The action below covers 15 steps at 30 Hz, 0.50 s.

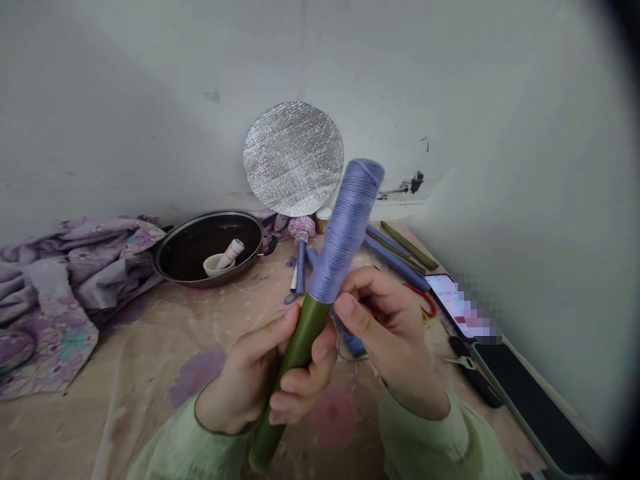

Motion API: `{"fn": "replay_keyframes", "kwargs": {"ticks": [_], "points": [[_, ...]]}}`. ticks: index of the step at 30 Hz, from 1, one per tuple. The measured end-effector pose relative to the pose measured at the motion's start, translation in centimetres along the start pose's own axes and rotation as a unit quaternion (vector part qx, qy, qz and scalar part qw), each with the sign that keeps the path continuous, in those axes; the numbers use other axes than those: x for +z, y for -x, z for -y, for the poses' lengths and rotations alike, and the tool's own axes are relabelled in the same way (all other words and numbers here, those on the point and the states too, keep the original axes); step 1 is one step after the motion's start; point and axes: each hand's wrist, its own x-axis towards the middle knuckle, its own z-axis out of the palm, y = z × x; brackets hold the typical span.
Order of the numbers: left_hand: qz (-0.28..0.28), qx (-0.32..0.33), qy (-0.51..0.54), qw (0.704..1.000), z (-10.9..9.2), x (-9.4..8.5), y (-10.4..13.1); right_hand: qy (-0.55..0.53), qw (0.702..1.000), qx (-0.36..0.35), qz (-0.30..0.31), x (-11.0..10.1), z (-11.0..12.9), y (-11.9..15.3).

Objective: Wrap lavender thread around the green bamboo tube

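Clamping green stick (311,323) in left hand (253,373), pinching purple thread (345,233) with right hand (395,333); likely light, stiff, slick; best gripped on bare shaft (269,437).

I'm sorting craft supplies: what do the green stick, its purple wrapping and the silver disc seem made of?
Green stick: perhaps bamboo or plastic; its smooth, softly shining surface leaves this open. Purple wrapping: probably thread, slightly glossy, wound in fine close turns. Silver disc: likely foil-faced sheet, given its shiny, crinkled, gridded surface.
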Motion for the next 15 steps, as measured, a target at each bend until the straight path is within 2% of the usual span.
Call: {"fn": "replay_keyframes", "kwargs": {"ticks": [2,6,12,14,15], "points": [[0.017,-0.018,0.006,1.0,-0.2,-0.1,-0.2,0.005,1.0,0.001,-0.001,0.0,-0.1,-0.1],[0.094,-0.047,0.032,0.994,-0.5,-0.4,-0.3,-0.004,1.0,0.029,0.008,-0.2,-0.4,-0.3],[0.151,-0.116,0.113,0.975,0.1,-0.7,-0.1,-0.012,0.995,0.051,0.088,-0.5,-0.3,0.2],[0.142,-0.105,0.086,0.98,0.7,-0.7,-0.2,-0.008,0.996,0.045,0.079,-0.6,-0.3,0.4],[0.113,-0.085,0.06,0.988,1.0,-0.7,-0.3,0.0,0.997,0.041,0.071,-0.6,-0.3,0.4]]}}
